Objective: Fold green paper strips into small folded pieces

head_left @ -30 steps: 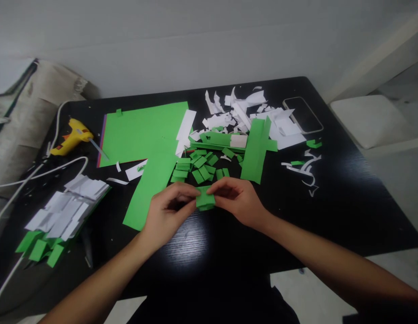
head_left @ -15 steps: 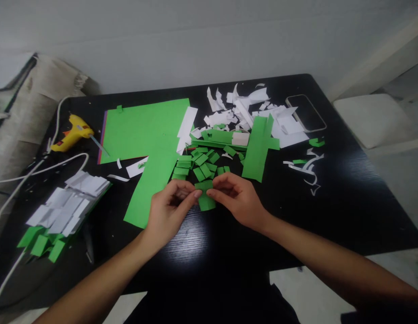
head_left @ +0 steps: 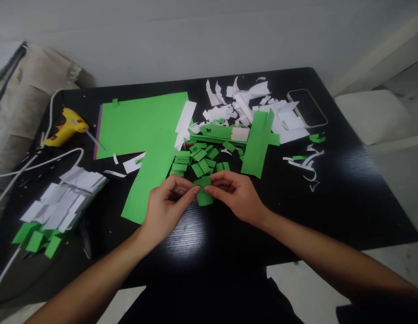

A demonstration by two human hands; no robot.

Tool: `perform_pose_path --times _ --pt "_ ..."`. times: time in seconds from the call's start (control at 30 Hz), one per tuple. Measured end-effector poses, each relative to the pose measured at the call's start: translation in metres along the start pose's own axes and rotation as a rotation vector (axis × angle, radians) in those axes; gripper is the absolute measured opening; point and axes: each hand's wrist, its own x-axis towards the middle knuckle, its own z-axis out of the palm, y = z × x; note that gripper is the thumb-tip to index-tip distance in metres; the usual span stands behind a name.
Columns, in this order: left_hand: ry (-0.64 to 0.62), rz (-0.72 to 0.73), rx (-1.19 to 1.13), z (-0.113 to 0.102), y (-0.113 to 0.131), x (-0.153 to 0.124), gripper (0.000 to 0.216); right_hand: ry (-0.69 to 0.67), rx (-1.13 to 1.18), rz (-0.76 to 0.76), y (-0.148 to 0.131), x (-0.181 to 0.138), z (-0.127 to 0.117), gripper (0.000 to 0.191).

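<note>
My left hand [head_left: 166, 207] and my right hand [head_left: 234, 193] meet over the middle of the black table [head_left: 347, 198]. Both pinch the same small green paper piece [head_left: 205, 196], thumbs and forefingers closed on its upper edge from either side. The piece hangs just above the tabletop. Right behind it lies a heap of several small green paper rectangles [head_left: 198, 162].
A large green sheet [head_left: 141, 123] lies back left, a folded green strip [head_left: 258, 144] and white paper scraps [head_left: 249, 108] behind the hands. A phone [head_left: 306, 108] sits back right. A yellow glue gun [head_left: 65, 126] with cable and a stack of white and green slips [head_left: 60, 207] lie left.
Both hands turned and worked the green piece between the fingertips, which drew closer together. The view shifted slightly; everything else on the table stayed put.
</note>
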Motion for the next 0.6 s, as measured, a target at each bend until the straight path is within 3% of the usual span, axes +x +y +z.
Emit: perform_pose_path --times 0.3,0.43,0.6 --pt "0.015 -0.031 -0.135 0.0024 -0.0025 0.0014 0.018 0.004 0.017 -0.021 0.0025 -0.0004 -0.0004 0.028" --pt "-0.070 -0.068 -0.201 0.0035 -0.0009 0.0027 0.034 0.009 0.043 -0.024 0.0012 -0.0002 -0.0022 0.035" --pt "-0.103 -0.114 -0.262 0.0038 0.0027 0.0017 0.019 0.031 0.127 -0.050 0.0039 0.0026 -0.0032 0.040"
